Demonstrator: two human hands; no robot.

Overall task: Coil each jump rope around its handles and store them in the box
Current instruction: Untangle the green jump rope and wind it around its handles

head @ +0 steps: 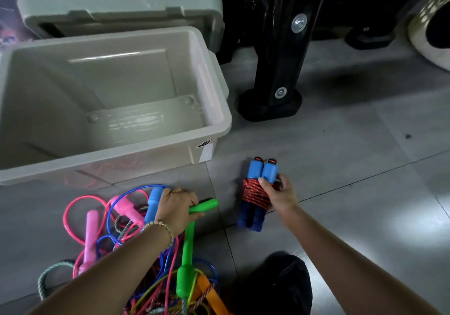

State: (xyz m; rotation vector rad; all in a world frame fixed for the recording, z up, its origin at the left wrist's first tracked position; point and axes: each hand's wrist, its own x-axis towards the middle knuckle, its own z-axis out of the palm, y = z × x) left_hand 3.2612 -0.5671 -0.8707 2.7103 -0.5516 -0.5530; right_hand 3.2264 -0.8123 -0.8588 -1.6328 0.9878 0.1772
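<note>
My right hand (280,194) grips a coiled jump rope bundle (257,193): two blue foam handles side by side with red patterned cord wound round their middle, low over the floor right of the box. My left hand (176,206) grips a green handle (205,206) at the near edge of a tangled pile of ropes (136,246). In that pile lie pink handles (90,229), a light blue handle (153,205), a second green handle (186,261), an orange handle and blue, pink and yellow cords. The beige plastic box (214,100) stands open with nothing inside, just beyond the pile.
The box's lid (121,10) leans behind it. A black machine leg with a rounded foot (270,105) stands right of the box. My dark-clad knee (275,288) is at the bottom centre. Grey floor tiles stretch to the right.
</note>
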